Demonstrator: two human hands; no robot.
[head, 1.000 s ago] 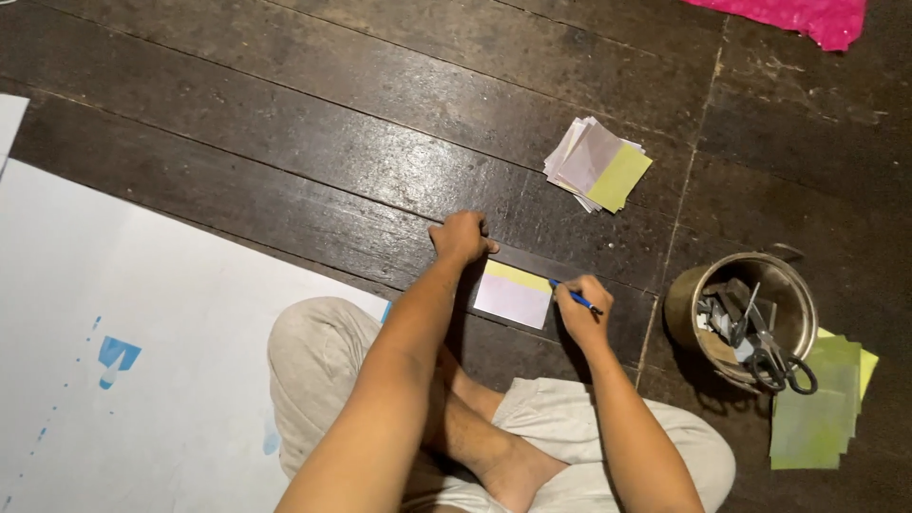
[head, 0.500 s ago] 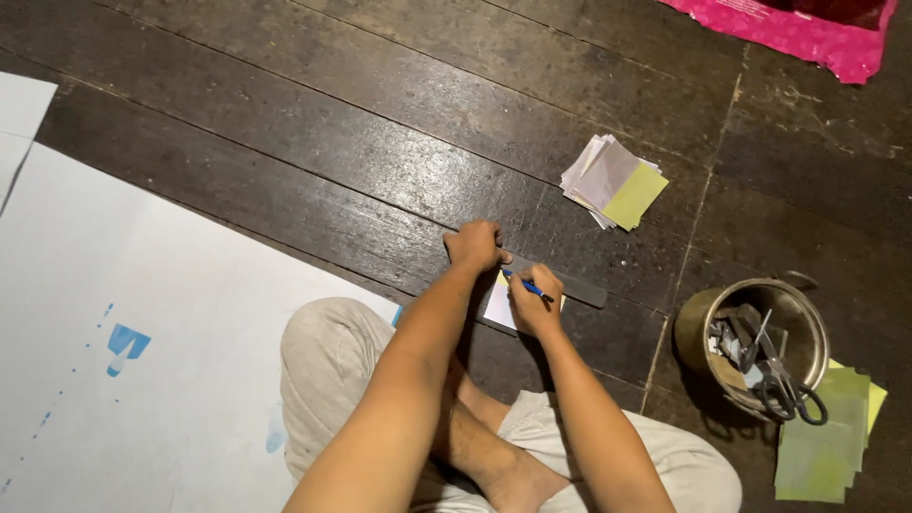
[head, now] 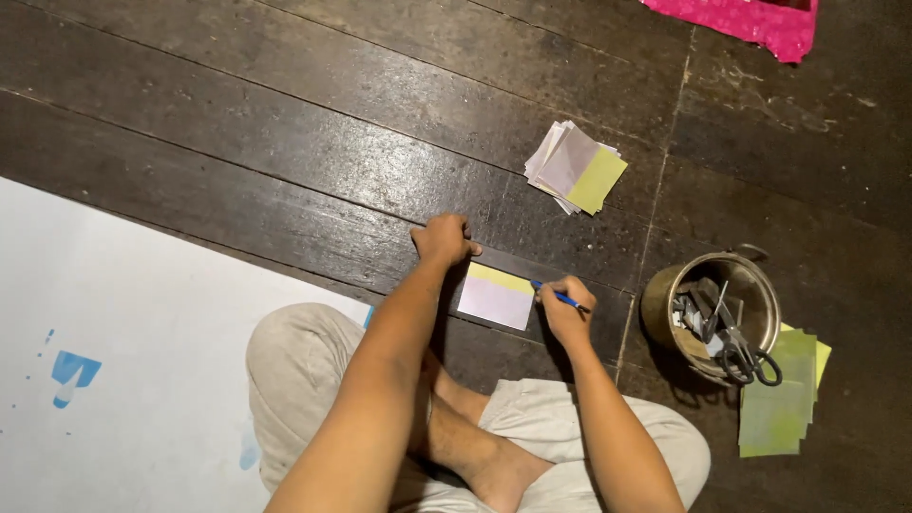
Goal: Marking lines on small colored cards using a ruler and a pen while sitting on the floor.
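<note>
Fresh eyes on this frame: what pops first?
Centre: the left hand presses a dark ruler on the floor while the right hand holds a blue pen at the edge of a small card. Right of them sits a metal pot holding scissors, and a big white sheet fills the left.

Right hand (head: 564, 306) with blue pen (head: 560, 296) beside paper card (head: 495, 298)

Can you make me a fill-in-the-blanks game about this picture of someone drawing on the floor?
1. The right hand holds a blue ____.
2. The scissors sit in a round metal ____.
3. The left hand presses on a dark ruler beside the small ____.
4. The cloth at the top is ____.

Missing words: pen; pot; paper; pink
</note>
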